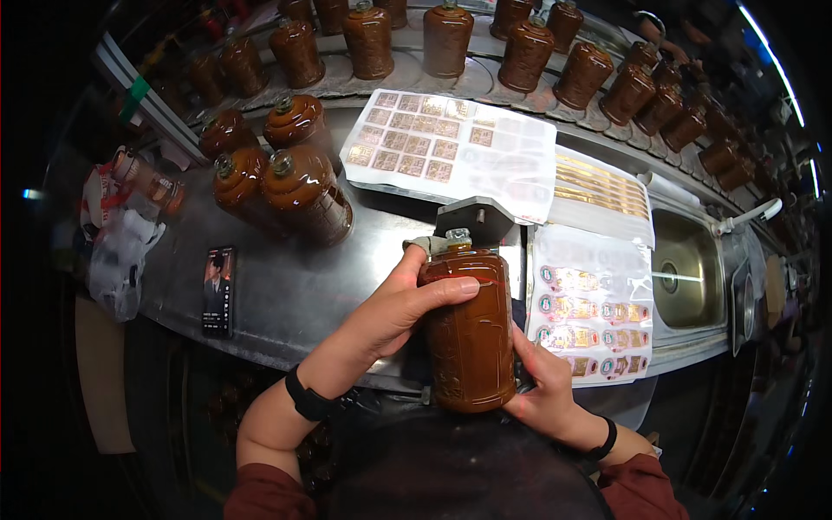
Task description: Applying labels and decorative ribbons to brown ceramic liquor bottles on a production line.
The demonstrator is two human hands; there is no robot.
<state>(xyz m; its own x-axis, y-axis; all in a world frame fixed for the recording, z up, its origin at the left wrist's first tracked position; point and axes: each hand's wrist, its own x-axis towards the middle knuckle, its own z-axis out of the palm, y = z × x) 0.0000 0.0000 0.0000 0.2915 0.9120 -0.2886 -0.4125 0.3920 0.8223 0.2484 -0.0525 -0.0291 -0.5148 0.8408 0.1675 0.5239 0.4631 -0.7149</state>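
A brown glazed bottle (pixel 468 355) with a clear glass neck tilts in front of me, its neck away from me. My left hand (pixel 406 303) is closed round its upper left side, with the thumb laid across the shoulder. My right hand (pixel 542 381) grips the lower right side; its fingers under the bottle are hidden. Raised patterning shows on the bottle's wall, and a thin red line of light crosses its shoulder. Just beyond the neck stands a grey metal bracket (pixel 477 218). Something pale grey is by my left fingertips; I cannot tell what.
Several brown bottles (pixel 303 195) stand at left on the metal table (pixel 286 282), near a phone (pixel 218 290). Sticker sheets (pixel 511 169) lie beyond the bracket, and more labels (pixel 594 303) at right beside a sink (pixel 689 286). A conveyor carrying bottles (pixel 368 42) curves behind.
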